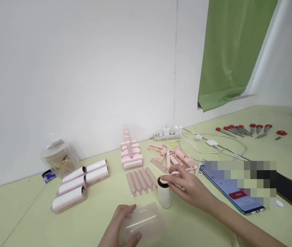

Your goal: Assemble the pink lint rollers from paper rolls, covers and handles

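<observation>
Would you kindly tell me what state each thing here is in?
Clear cover, held
Left hand, gripping that cover
Standing roll, upright
Right hand, at the standing roll's top
Covered rolls, lying down
Pink pieces, strewn loosely
Phone, screen lit
Power strip, chargers plugged in
Curtain, hanging down

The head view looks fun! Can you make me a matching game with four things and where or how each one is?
Things:
1. White cylindrical roll
2. Blue-edged rectangular phone
3. Green cloth curtain
4. Translucent plastic case

Places and states:
A. Lying flat, screen lit
B. Held in the left hand
C. Upright beside the right hand
D. Hanging at upper right

Pairs: 1-C, 2-A, 3-D, 4-B
</observation>
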Tool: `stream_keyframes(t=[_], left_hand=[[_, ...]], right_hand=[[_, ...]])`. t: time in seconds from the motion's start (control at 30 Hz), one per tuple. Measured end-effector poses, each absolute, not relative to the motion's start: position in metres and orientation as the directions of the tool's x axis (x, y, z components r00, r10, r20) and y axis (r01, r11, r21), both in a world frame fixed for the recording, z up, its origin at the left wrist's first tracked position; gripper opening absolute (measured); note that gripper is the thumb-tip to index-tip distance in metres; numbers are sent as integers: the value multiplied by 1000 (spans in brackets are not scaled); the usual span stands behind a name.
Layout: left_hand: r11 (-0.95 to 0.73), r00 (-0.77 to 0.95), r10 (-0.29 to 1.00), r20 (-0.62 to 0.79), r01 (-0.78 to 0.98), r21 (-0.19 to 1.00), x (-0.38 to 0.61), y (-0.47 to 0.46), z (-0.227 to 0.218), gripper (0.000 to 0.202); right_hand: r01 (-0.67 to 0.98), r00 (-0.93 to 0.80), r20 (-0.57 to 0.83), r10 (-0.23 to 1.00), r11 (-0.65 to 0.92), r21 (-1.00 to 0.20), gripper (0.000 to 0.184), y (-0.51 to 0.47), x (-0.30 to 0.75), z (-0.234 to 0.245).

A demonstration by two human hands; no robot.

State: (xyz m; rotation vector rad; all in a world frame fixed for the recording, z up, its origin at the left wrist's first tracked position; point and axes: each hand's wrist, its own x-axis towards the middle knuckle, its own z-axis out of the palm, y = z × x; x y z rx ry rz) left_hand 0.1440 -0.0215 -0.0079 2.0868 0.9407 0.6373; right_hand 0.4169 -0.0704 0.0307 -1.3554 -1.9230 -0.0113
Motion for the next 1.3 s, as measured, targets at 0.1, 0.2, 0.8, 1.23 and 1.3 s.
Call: stream_keyframes(t=[0.1,0.2,0.8,1.23,1.3], left_hand=[[-543,655,738,164,432,720,145,-22,-13,54],[-594,602,751,269,440,673,156,-26,-1,65],[3,391,916,84,-215,977,234,0,50,45],[-787,402,582,706,63,614,226,-14,23,43],[-875,486,445,752,59,480,227,-15,17,52]], right_hand=[[850,-272,586,764,476,-226,36,-77,417,30],[844,-304,528,793,481,-236,40,-81,418,29],[-5,374,146,916,160,-987,34,-63,418,47],[-526,74,9,997,47,-849,41,-63,371,36],[-441,72,31,997,60,-896,50,-66,374,32]])
